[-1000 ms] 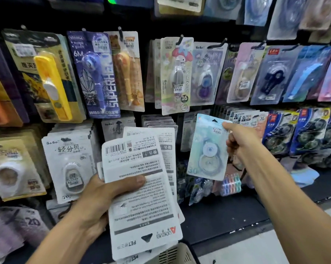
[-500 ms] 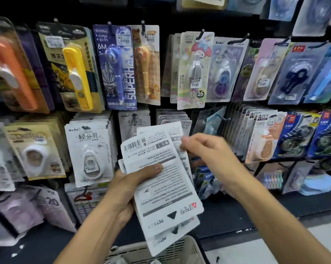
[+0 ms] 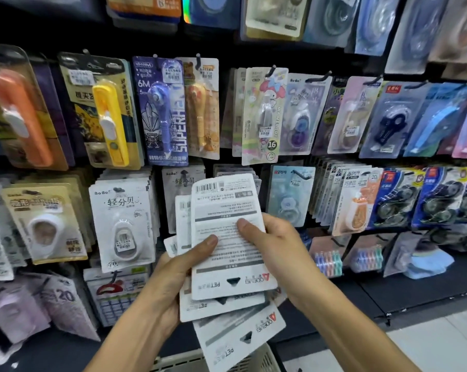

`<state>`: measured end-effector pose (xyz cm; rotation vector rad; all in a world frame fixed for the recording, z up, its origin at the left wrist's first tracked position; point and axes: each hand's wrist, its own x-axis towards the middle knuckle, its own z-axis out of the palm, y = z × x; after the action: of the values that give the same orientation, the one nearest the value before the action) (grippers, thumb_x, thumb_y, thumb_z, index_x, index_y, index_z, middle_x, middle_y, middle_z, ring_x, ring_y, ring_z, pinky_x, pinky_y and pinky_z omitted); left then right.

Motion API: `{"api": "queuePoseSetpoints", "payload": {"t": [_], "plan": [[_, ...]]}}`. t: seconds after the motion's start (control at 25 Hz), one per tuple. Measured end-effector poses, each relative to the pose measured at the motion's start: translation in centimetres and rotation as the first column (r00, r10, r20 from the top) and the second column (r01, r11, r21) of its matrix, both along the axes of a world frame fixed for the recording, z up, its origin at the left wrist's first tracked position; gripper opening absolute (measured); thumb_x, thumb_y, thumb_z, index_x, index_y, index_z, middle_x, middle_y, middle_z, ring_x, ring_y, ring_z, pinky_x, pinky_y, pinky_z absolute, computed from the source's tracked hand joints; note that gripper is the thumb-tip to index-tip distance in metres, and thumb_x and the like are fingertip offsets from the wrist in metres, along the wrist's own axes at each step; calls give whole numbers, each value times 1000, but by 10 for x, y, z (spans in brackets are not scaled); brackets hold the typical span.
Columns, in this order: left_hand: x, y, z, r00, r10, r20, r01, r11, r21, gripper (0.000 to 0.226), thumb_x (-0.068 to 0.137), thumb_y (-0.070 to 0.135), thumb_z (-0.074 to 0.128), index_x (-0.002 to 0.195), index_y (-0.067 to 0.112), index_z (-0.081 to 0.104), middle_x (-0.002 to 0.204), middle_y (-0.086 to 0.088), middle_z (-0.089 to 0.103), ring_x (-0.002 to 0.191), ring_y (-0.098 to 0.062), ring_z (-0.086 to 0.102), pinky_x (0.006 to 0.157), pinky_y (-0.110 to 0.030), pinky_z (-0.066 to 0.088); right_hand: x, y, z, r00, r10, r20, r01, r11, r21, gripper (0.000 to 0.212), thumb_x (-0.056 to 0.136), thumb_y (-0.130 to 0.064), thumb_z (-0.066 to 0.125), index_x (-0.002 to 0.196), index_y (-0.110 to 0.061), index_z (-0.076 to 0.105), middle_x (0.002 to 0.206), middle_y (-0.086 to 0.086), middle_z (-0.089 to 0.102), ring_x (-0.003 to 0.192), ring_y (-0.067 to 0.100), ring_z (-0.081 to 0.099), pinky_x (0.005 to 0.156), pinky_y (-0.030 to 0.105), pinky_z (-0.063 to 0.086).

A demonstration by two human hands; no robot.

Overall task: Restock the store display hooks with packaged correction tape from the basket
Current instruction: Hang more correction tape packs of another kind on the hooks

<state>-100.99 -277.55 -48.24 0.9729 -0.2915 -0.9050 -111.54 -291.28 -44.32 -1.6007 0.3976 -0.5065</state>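
A fanned stack of correction tape packs [image 3: 227, 251] faces me with its white printed backs, upside down. My left hand [image 3: 178, 267] grips the stack from the left, thumb across the top card. My right hand [image 3: 275, 245] pinches the top pack at its right edge, thumb on the print. A light blue pack [image 3: 290, 194] hangs on a display hook [image 3: 302, 174] just right of the stack. The cream basket [image 3: 256, 359] shows its rim at the bottom, under the stack.
Black display wall with rows of hooks full of blister packs: yellow and orange pens at upper left, white BoBo packs [image 3: 122, 221] at left, blue packs [image 3: 439, 197] at right. A dark shelf [image 3: 415, 291] juts out at lower right above pale floor.
My right hand held a light blue pack near the hook a second ago. That pack now hangs on the hook, and the hand has come back to pinch the top pack of the stack.
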Motion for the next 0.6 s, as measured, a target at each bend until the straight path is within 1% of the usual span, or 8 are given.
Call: {"api": "queuePoseSetpoints", "payload": {"t": [0.08,0.12,0.24,0.32,0.4,0.44,0.52,0.6], "plan": [[4,1,0,995,103,7,-103,994,32,64,58,10,90,120,6,72,111,-24,75,96,-43,74,73,-62,61,-3,-13,5,990,-124,60,136,955,-262,10,94,-36,69,97,-38,78,102,-11,69,91,6,71,83,34,60],[9,3,0,988,154,12,-154,987,43,62,59,10,86,119,6,72,107,-23,76,92,-43,75,69,-61,61,-7,-22,9,987,-140,79,158,934,-321,8,92,-36,72,95,-39,79,100,-12,68,89,5,71,79,30,59],[16,6,3,980,199,19,-199,978,55,55,60,9,85,114,6,73,101,-21,78,83,-42,76,63,-58,62,-24,-51,21,998,47,34,-37,963,-267,12,84,-27,80,95,-28,82,95,-4,80,85,13,77,73,27,62],[14,5,4,973,215,83,-221,973,70,56,55,7,85,109,6,74,96,-20,78,79,-40,77,59,-52,62,-32,-61,26,984,180,0,-172,940,-294,19,76,-27,81,95,-24,83,86,0,80,68,9,73,64,20,59],[11,2,4,966,219,135,-232,968,91,54,52,7,83,106,4,74,92,-20,79,76,-38,77,55,-44,62,-35,-65,24,976,205,75,-165,918,-361,17,74,-26,80,91,-26,83,71,-1,76,49,7,58,49,18,50],[10,1,2,970,209,128,-222,970,98,52,54,7,83,105,3,74,93,-20,79,76,-38,77,55,-44,62,-35,-66,22,969,190,156,-118,917,-381,16,76,-22,80,91,-25,83,67,-4,74,48,9,57,48,19,49],[10,0,0,981,176,77,-183,978,98,52,53,12,84,104,4,75,95,-21,78,77,-37,77,58,-47,64,-34,-64,17,939,159,304,-24,914,-404,24,82,-1,78,95,-20,79,75,-8,77,59,15,68,58,27,58],[10,-1,-1,986,159,57,-164,980,109,54,50,17,83,103,7,77,97,-20,78,77,-35,78,55,-44,63,-31,-58,11,945,119,304,36,887,-460,39,89,14,64,99,-22,77,91,4,80,83,30,76,75,45,63]]}}
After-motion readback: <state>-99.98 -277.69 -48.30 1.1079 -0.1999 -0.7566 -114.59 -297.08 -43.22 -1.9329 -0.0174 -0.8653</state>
